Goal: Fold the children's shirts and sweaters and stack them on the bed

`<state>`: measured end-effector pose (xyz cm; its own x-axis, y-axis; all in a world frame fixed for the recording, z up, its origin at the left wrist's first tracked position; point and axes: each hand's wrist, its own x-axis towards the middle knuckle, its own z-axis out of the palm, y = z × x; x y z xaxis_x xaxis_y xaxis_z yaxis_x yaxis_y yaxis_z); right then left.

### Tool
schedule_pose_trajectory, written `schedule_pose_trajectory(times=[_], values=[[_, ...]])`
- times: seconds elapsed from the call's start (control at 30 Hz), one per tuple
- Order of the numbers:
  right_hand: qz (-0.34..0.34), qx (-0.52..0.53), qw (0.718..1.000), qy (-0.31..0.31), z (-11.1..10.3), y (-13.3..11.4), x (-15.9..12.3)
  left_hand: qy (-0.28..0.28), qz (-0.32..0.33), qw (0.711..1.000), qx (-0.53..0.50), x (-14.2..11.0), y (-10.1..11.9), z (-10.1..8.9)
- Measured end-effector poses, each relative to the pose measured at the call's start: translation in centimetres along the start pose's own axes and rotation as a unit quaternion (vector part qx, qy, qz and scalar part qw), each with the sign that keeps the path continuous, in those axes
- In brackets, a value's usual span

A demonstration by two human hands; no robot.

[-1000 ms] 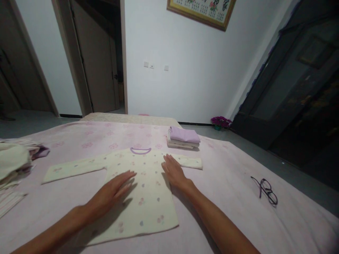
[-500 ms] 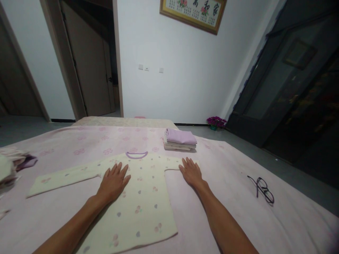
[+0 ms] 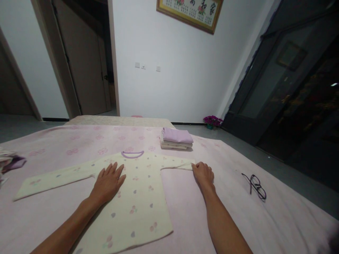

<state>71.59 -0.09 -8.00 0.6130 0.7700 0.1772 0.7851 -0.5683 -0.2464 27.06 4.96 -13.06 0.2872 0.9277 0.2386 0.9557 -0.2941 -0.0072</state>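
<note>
A pale yellow long-sleeved shirt with a lilac neckline and small printed hearts and cherries lies spread out on the pink bed sheet. My left hand rests flat on its upper left side, fingers extended. At the end of the right sleeve, my right hand has its fingers curled round the cuff, and the sleeve creases toward it. The left sleeve stretches straight out across the sheet.
Beyond the shirt stands a stack of folded clothes with a lilac piece on top. Eyeglasses lie on the sheet at right. Crumpled clothes sit at the left edge. Purple flowers stand by the wall.
My right hand has gone from lying flat on the right sleeve to gripping its cuff, a little farther right. My left hand stays flat on the shirt. The view has shifted slightly.
</note>
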Motion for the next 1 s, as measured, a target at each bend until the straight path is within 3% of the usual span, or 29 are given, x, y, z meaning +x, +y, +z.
schedule_pose_trajectory(times=[0.13,0.27,0.47,0.63,0.77,0.9,1.0], values=[[-0.005,0.036,0.999,0.031,0.3,-0.2,0.3,0.005,-0.001,1.000,-0.004,0.0,-0.1,0.1],[0.001,0.140,0.988,0.071,0.8,-0.6,0.5,0.006,0.004,1.000,-0.001,0.0,-0.2,0.2],[-0.004,0.194,0.980,0.040,1.7,-0.6,0.9,0.010,0.004,1.000,-0.006,0.0,-0.3,0.4],[0.014,0.161,0.987,0.023,1.7,0.0,0.9,-0.001,0.002,1.000,0.014,0.0,-0.1,0.0],[0.001,0.073,0.997,0.000,1.4,0.3,0.6,-0.008,0.001,1.000,0.015,-0.1,0.0,-0.2],[-0.071,-0.002,0.993,0.096,1.5,-0.1,-0.1,-0.005,0.001,1.000,0.007,0.0,-0.1,0.0],[-0.163,-0.011,0.975,0.148,1.8,-1.3,-0.9,0.002,0.005,1.000,0.004,0.0,-0.2,0.2]])
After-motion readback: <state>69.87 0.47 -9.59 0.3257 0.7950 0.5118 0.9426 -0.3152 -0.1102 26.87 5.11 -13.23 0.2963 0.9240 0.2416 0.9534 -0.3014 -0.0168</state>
